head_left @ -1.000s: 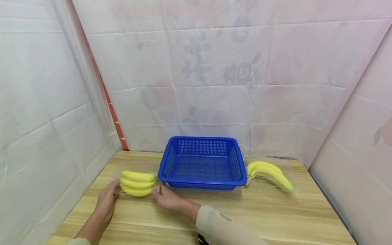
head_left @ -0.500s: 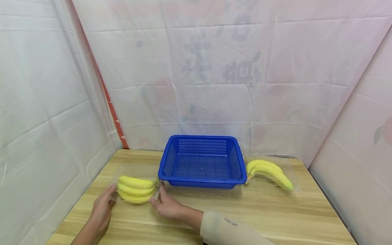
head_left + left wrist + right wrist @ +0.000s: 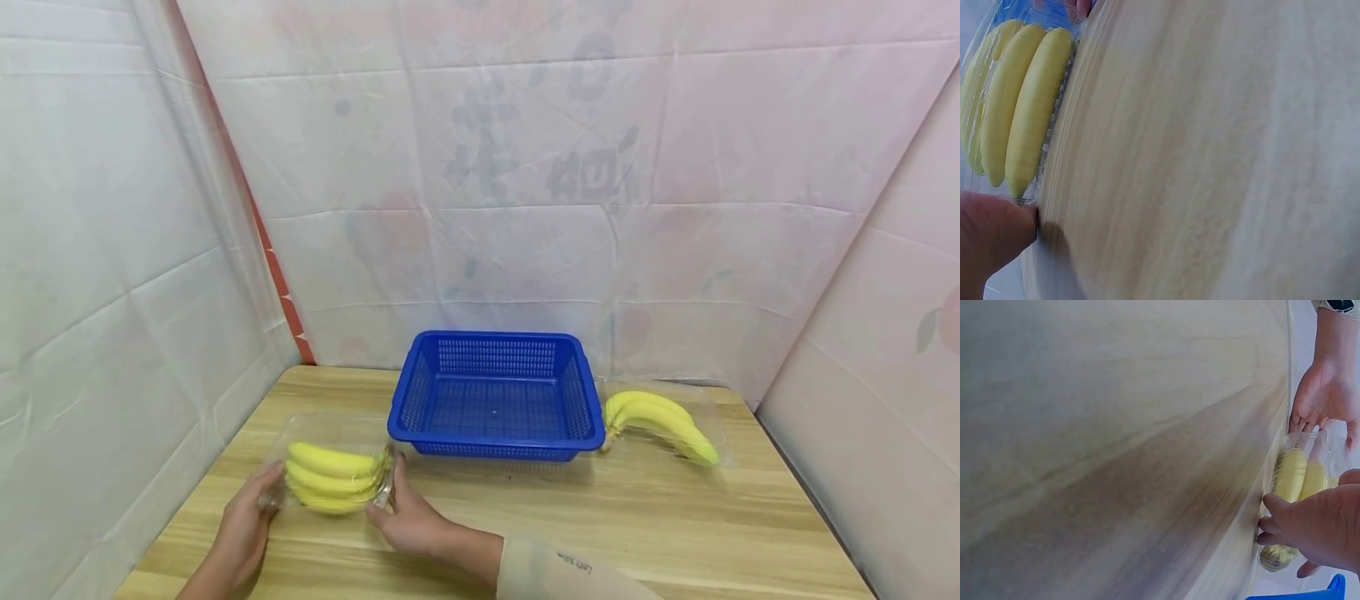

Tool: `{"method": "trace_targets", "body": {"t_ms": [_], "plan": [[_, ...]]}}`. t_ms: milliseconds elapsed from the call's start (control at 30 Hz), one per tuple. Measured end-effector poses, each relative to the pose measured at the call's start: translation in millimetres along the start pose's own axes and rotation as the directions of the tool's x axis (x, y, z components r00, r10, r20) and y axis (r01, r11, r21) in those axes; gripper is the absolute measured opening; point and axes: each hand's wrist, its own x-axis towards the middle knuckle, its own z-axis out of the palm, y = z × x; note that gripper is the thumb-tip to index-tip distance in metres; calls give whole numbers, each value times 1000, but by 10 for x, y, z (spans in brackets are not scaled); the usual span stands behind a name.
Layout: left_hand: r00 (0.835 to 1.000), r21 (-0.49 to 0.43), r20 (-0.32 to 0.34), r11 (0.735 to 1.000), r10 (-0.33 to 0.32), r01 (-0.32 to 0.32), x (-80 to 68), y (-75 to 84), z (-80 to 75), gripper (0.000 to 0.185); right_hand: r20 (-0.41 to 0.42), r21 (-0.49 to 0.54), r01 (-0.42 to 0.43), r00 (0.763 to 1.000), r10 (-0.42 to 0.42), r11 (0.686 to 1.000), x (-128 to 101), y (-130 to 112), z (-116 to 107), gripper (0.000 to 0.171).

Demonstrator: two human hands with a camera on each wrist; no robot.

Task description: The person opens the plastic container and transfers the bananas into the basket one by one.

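- The clear plastic clamshell box of yellow bananas [image 3: 332, 473] looks light, thin-walled and slippery; it would likely flex if squeezed, so its two short ends seem the best places to hold.
- It holds three or four smooth yellow bananas lying side by side under a glossy lid.
- The left hand [image 3: 242, 525] grips its left end and the right hand [image 3: 408, 517] its right end, fingers curled on the edges.
- It sits between both hands on the pale wooden table [image 3: 675, 517], with the empty blue plastic mesh basket [image 3: 495, 398] just beyond the right hand.
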Motion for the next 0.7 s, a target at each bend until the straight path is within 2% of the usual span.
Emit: {"method": "trace_targets", "body": {"t_ms": [100,233,300,467,700], "plan": [[1000,23,-8,999,-29,30,-9,6,1,19,5,-4,11,1000,-11,1000,-32,-7,-2,101],[995,56,7,993,-104,104,-20,26,6,25,10,-19,18,1000,-18,1000,-79,-15,-10,101],[993,56,15,992,-116,115,-24,35,11,27,10,-29,15,1000,-15,999,-100,-18,-13,101],[995,47,16,994,-102,101,-43,48,9,18,5,-30,-8,1000,8,1000,-129,0,0,102],[996,58,-13,994,-89,89,-62,27,-10,22,18,-41,-33,999,34,999,-162,1,8,104]]}}
